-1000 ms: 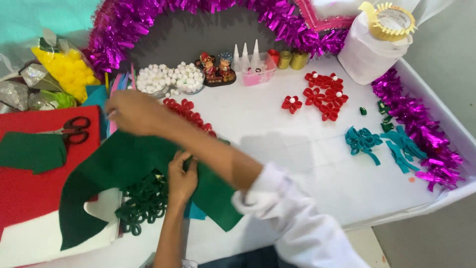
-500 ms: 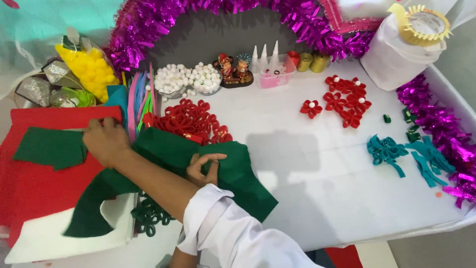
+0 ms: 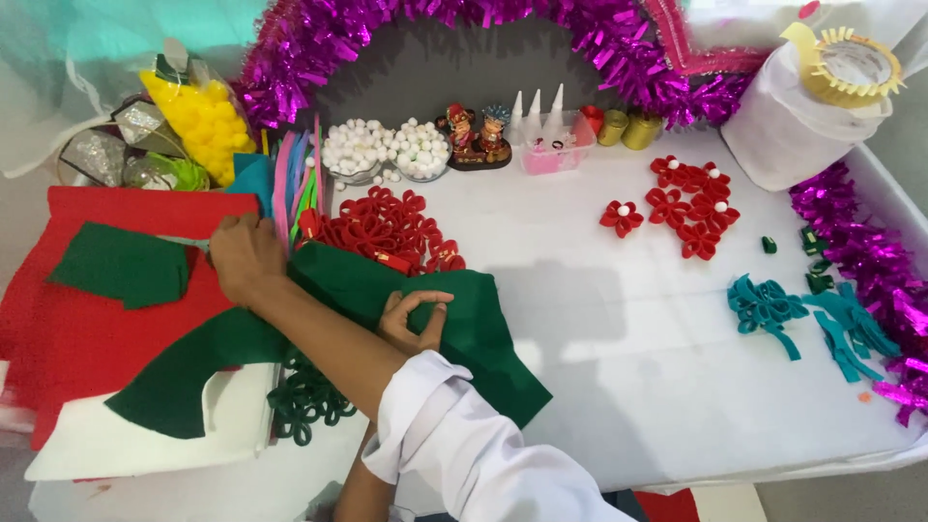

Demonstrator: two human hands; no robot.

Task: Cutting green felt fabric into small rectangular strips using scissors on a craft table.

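Right hand point(image 3: 246, 259): crosses over the left arm, fingers curled down on the red felt sheet point(image 3: 77, 333)
Left hand point(image 3: 416, 319): pinches the dark green felt point(image 3: 474, 338)
Green felt: lies on the white bench point(image 3: 619, 329), beside red felt loops point(image 3: 387, 227)

right hand point(image 3: 246, 259): whatever lies under the palm is hidden | left hand point(image 3: 414, 319): wrist is covered by the crossing right sleeve point(image 3: 464, 445) | green felt loops point(image 3: 304, 398): partly hidden under the forearm | red felt sheet point(image 3: 68, 329): cut off at the left edge
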